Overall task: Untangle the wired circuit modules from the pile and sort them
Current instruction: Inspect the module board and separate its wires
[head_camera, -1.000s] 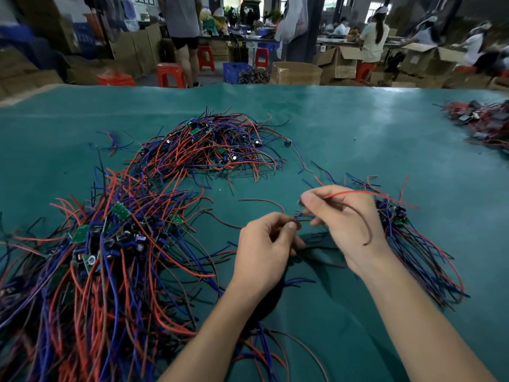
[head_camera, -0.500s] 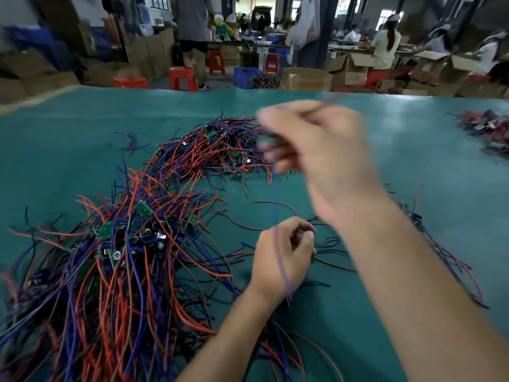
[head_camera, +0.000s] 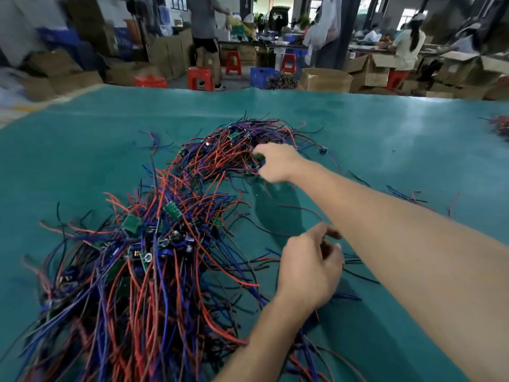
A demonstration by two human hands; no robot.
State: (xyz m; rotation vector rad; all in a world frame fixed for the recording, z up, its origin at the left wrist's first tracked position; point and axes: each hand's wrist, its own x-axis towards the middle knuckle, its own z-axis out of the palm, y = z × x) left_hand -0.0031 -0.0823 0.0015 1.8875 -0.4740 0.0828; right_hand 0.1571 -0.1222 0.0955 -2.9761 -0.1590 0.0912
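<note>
A big tangled pile of red, blue and black wires with small green circuit modules (head_camera: 154,260) covers the near left of the teal table (head_camera: 385,139). A second, smaller pile (head_camera: 228,150) lies farther back at the middle. My right hand (head_camera: 278,164) reaches out over the right edge of that far pile, with its fingers curled down on a wired module at its fingertips. Close to me, my left hand (head_camera: 308,268) stays beside the big pile, its curled, blurred fingers pinching thin dark wires.
A few loose wires (head_camera: 407,195) show past my right forearm. Another wire heap (head_camera: 500,128) sits at the table's far right edge. Beyond the table are cardboard boxes, red stools (head_camera: 200,78), a blue crate and people standing or working.
My right hand pulled a wired module up out of the wires in front of me and carried it forward and left to the far pile. My left hand stayed low, holding wires.
</note>
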